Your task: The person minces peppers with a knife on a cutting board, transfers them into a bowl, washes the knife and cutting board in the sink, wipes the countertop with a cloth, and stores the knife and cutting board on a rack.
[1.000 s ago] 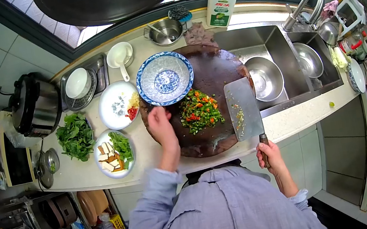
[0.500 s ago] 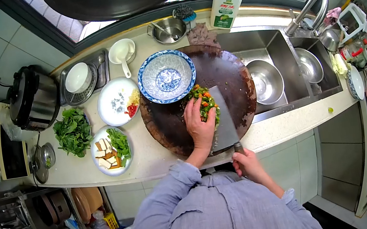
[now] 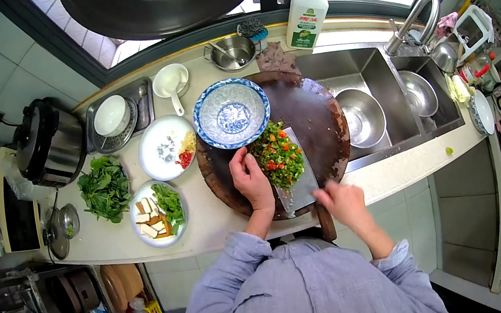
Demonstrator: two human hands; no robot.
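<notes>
On the round chopping board (image 3: 321, 117), a heap of chopped green and red peppers (image 3: 281, 156) lies over the blade of a cleaver (image 3: 302, 194). The cleaver's handle juts past the board's front edge. My left hand (image 3: 252, 183) has its fingers curled together at the lower rim of a blue-and-white bowl (image 3: 231, 113); anything inside them is hidden. Beside the top of the handle is my right hand (image 3: 345, 205), off the grip, with its thumb apart from the fingers. The bowl sits at the board's back left.
Left of the board are a plate of minced garlic and red chilli (image 3: 159, 149), leafy greens (image 3: 104, 190) and a plate of tofu pieces (image 3: 156, 232). The sink (image 3: 377, 77) is at the right, holding metal bowls. A white bottle (image 3: 306, 16) stands behind.
My left hand has left the chopped peppers and moved back and left to the bowl's rim. The peppers now spread over the cleaver's blade. My right hand has come off the handle.
</notes>
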